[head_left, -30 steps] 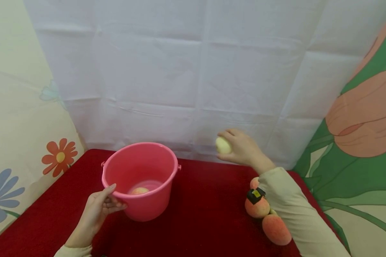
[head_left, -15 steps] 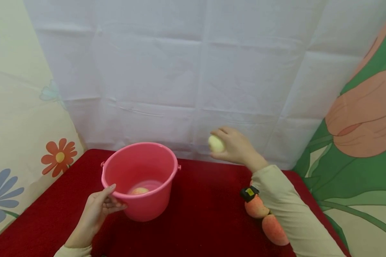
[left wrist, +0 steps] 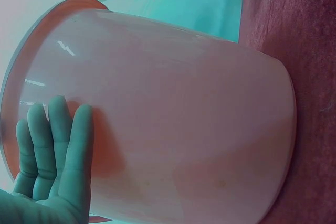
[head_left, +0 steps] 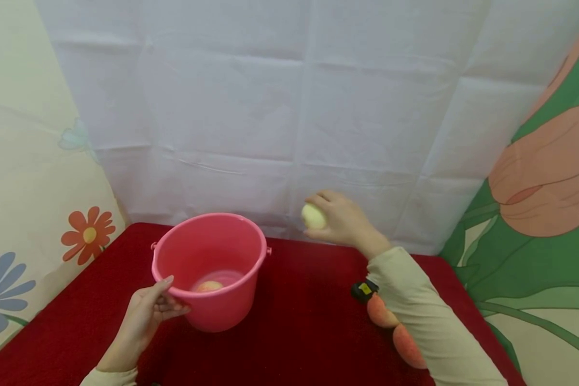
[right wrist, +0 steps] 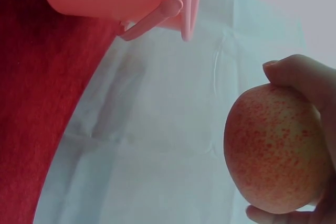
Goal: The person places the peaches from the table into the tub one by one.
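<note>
a person's left hand (head_left: 151,308) pinches the near rim of a pink plastic bucket (head_left: 224,311), thumb over the edge and fingers lying along the outer wall. the right hand (head_left: 342,220) has its thumb and fingers curled round a rounded, pale yellow peach with red speckles (head_left: 313,216), spread only as wide as the fruit. that peach is in the air, to the right of the bucket and apart from it. inside, another yellow and red peach (head_left: 209,286) lies on the bucket's bottom. the bucket stands upright on a dark red cloth (head_left: 309,332), where two red and yellow peaches (head_left: 382,312) sit near each other, partly hidden by the pale green right sleeve (head_left: 429,316). a creased white sheet (head_left: 289,107) hangs behind.
</note>
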